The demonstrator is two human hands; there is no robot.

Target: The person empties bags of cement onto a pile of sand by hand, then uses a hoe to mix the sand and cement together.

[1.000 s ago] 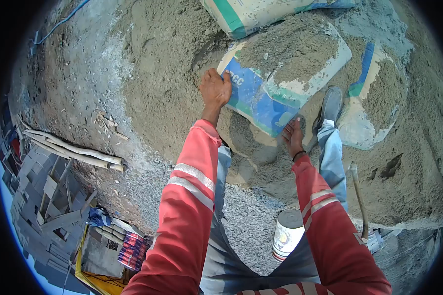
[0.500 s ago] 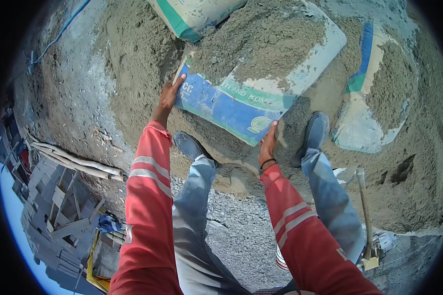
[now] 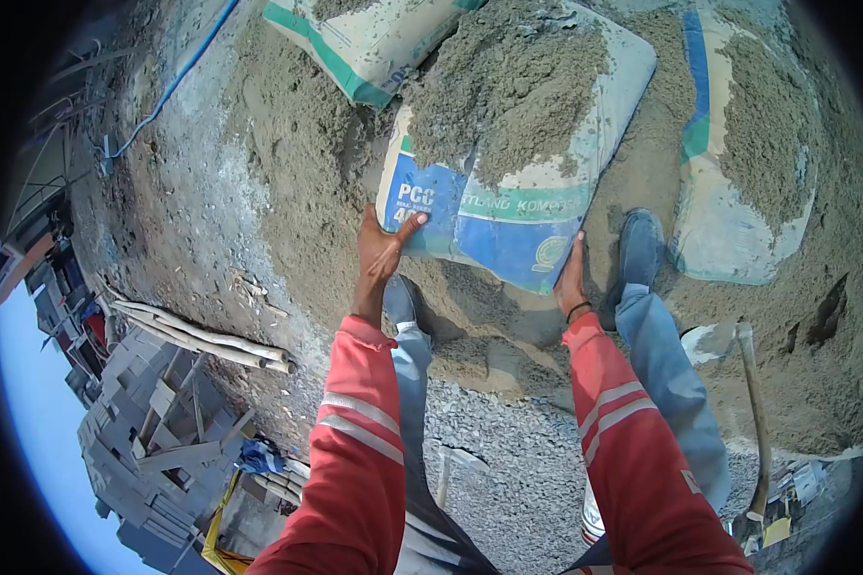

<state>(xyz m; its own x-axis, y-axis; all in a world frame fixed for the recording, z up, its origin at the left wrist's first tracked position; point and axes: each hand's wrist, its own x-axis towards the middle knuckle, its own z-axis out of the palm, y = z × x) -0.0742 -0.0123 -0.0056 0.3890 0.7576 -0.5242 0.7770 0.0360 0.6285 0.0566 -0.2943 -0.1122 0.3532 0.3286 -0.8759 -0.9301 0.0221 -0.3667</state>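
Observation:
A white, blue and green cement bag lies before my feet, with damp sand heaped over its middle. My left hand grips the near left corner, its thumb on top of the blue print and the other fingers partly hidden. At the near right corner, my right hand is closed on the edge, fingers mostly out of sight beneath. The bag's near side looks creased and slightly raised from the sand; how far cannot be judged.
Another cement bag lies at the far left, and a sand-covered bag at the right. A wooden-handled tool stands near my right leg. Gravel lies between my legs. Wooden poles and a blue hose are leftward.
My left hand has shifted from the bag's left side down to its near corner, uncovering the PCC print. My right hand keeps its corner. The near edge has bent, and the view has turned.

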